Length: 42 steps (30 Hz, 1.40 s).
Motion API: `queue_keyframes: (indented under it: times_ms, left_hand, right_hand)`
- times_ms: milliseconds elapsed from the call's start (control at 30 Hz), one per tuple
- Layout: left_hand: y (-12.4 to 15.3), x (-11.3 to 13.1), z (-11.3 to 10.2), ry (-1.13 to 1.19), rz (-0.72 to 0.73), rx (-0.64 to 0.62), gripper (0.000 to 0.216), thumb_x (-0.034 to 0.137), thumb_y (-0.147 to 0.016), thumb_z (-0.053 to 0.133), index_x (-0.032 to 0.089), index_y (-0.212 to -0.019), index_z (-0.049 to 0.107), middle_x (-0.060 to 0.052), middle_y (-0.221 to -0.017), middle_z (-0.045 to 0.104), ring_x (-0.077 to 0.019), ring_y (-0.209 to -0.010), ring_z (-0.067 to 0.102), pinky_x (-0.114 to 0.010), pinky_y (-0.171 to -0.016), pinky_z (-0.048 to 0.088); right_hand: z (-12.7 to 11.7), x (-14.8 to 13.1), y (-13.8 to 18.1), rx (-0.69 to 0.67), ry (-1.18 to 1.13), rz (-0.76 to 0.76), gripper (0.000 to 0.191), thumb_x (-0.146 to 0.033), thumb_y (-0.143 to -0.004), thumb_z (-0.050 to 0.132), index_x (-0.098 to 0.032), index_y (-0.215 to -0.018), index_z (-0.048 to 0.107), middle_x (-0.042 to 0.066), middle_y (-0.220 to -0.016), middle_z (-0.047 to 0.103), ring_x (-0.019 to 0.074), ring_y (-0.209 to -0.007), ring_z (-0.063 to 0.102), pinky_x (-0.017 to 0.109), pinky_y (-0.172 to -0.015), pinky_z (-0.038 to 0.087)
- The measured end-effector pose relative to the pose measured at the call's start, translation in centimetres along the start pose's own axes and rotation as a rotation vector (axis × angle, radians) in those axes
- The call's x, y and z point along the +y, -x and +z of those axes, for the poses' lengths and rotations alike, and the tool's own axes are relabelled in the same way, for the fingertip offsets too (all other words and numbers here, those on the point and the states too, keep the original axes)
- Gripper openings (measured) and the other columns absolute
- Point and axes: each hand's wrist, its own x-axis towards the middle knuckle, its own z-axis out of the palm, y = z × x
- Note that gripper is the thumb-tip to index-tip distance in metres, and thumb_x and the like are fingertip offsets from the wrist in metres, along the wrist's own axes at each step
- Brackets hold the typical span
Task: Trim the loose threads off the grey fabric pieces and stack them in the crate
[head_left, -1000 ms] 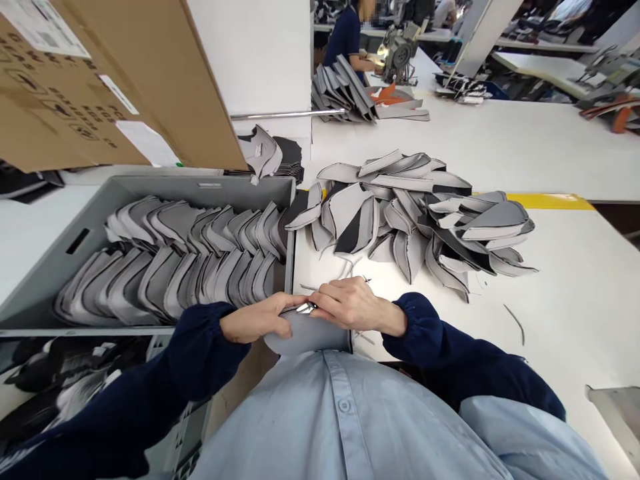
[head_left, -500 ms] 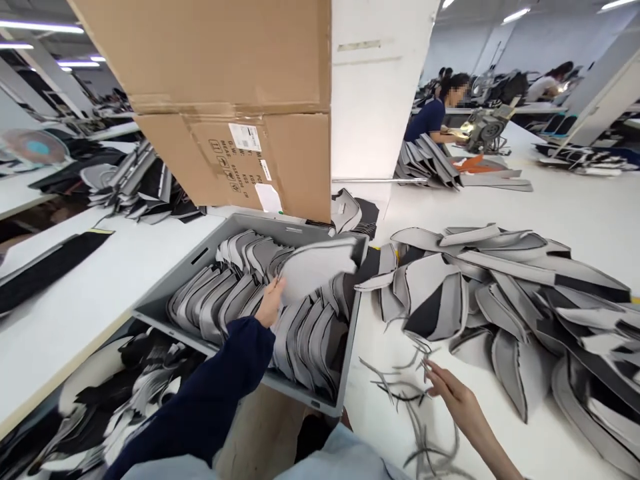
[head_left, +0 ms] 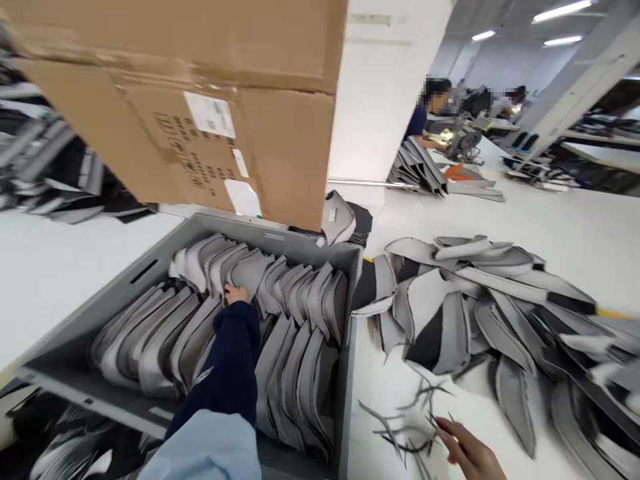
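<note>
Evidently the work sits at the bin just now. The left hand (head_left: pixel 237 293) reaches into the grey bin (head_left: pixel 349 373), fingers curled low at the edge of the back row of grey fabric pieces (head_left: pixel 250 267). Its fingertips are partly lost among the fabric; cannot tell whether it grips a piece or only presses one.

The right hand (head_left: pixel 470 450) is over the white table (head_left: pixel 373 373), thumb and fingers nearly together around a small pointed tool, seemingly snips (head_left: pixel 433 421). Thin trimmed strips (head_left: pixel 383 421) lie just beside it. Farther back on the table, right of the bin, a loose heap of similar pieces (head_left: pixel 425 300).

Handling, as judged: the step looks like seating a piece in its row. Pieces stand on edge, curved, leaning the same way, so a new one should nest along its neighbour's curve, dark edge aligned. Best to open a slot with the fingertips, slide straight down, release gently. The dark sleeve (head_left: pixel 233 347) crosses above the front row (head_left: pixel 155 373); a raised forearm would avoid dragging those over. Tool points are best held away from the heap, since a stray tip could snag fabric.
</note>
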Motion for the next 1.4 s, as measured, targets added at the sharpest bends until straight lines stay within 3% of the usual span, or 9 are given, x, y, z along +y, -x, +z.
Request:
queue_keyframes:
  times_ms: [167,267,367,600,767,967,1133,1267,1400]
  left_hand:
    - [-1.2,-0.1,-0.5,-0.323,-0.172,-0.09,0.042,0.045,-0.087,0.047,0.007,-0.097,0.06,-0.015,-0.099,0.063,-0.0294,-0.096,0.06,-0.045,-0.077,0.048]
    - [-1.7,1.0,-1.5,-0.464,-0.13,-0.071,0.045,0.045,-0.079,0.045,0.003,-0.077,0.063,-0.024,-0.081,0.064,-0.0476,-0.089,0.059,-0.05,-0.059,0.046]
    - [0.0,4.1,-1.2,-0.478,0.057,-0.036,0.04,0.041,-0.077,0.042,0.007,-0.078,0.064,-0.024,-0.08,0.065,-0.0478,-0.088,0.059,-0.054,-0.062,0.045]
    - [11.1,16.6,8.4,-0.201,0.885,-0.2,0.046,0.031,-0.083,0.045,0.018,-0.126,0.051,-0.011,-0.128,0.054,-0.0234,-0.119,0.046,-0.029,-0.101,0.032]
    - [14.8,21.8,12.6,-0.16,0.974,-0.303,0.051,0.015,-0.076,0.05,0.017,-0.127,0.05,-0.011,-0.101,0.066,-0.0256,-0.096,0.059,-0.03,-0.085,0.042]
    - [18.5,20.8,4.3,-0.064,0.984,-0.33,0.053,0.016,-0.079,0.033,0.013,-0.131,0.044,-0.006,-0.093,0.063,-0.0175,-0.081,0.058,-0.026,-0.079,0.044]
    - [25.8,17.9,-2.5,0.173,0.915,-0.565,0.039,0.031,-0.08,0.042,0.018,-0.111,0.061,-0.006,-0.096,0.063,-0.0209,-0.09,0.057,-0.028,-0.083,0.044]
    - [30.0,15.1,-3.4,0.175,0.967,-0.525,0.041,0.037,-0.086,0.037,0.02,-0.114,0.061,-0.009,-0.118,0.057,-0.0253,-0.105,0.053,-0.034,-0.094,0.04]
    - [32.7,12.4,-2.4,-0.097,1.16,-0.401,0.064,0.049,-0.078,0.053,0.018,-0.134,0.045,-0.015,-0.139,0.039,-0.0312,-0.116,0.047,-0.04,-0.093,0.041]
  right_hand:
    - [-0.8,-1.9,0.4,0.122,0.325,-0.01,0.043,-0.059,-0.077,0.046,-0.023,-0.09,0.063,0.007,-0.087,0.071,0.0225,-0.074,0.067,0.03,-0.062,0.052]
    - [-1.5,-2.8,-1.0,0.123,0.51,-0.042,0.037,-0.048,-0.086,0.035,-0.021,-0.074,0.058,0.005,-0.063,0.066,0.0204,-0.056,0.062,0.028,-0.051,0.043]
    - [-1.5,-4.2,-3.5,0.105,0.534,-0.137,0.035,-0.038,-0.089,0.033,-0.02,-0.071,0.055,0.005,-0.064,0.065,0.0183,-0.06,0.061,0.026,-0.055,0.041]
    - [3.2,-11.2,-5.6,0.064,0.506,-0.447,0.024,-0.033,-0.086,0.052,-0.018,-0.103,0.055,0.006,-0.097,0.065,0.0166,-0.078,0.062,0.024,-0.063,0.04]
    - [3.1,-11.5,-2.8,0.067,0.506,-0.637,0.016,-0.016,-0.075,0.057,-0.019,-0.091,0.057,0.001,-0.084,0.064,0.0131,-0.068,0.059,0.021,-0.054,0.034]
    - [-2.7,-9.5,-0.4,0.333,0.471,-0.654,0.033,-0.031,-0.089,0.044,-0.015,-0.117,0.05,0.01,-0.098,0.057,0.0142,-0.069,0.055,0.022,-0.05,0.033]
    - [-5.5,-13.0,1.0,0.557,0.462,-0.995,0.047,-0.05,-0.089,0.043,-0.013,-0.119,0.047,0.012,-0.102,0.053,0.0164,-0.078,0.053,0.023,-0.053,0.037]
    - [-5.7,-13.7,2.7,0.475,0.462,-1.218,0.021,-0.014,-0.089,0.035,-0.014,-0.097,0.054,0.006,-0.081,0.055,0.0149,-0.073,0.05,0.024,-0.055,0.035]
    - [-5.5,-12.4,5.7,0.287,0.327,-1.101,0.021,-0.011,-0.086,0.034,-0.014,-0.086,0.055,0.004,-0.073,0.054,0.0134,-0.062,0.046,0.024,-0.051,0.031]
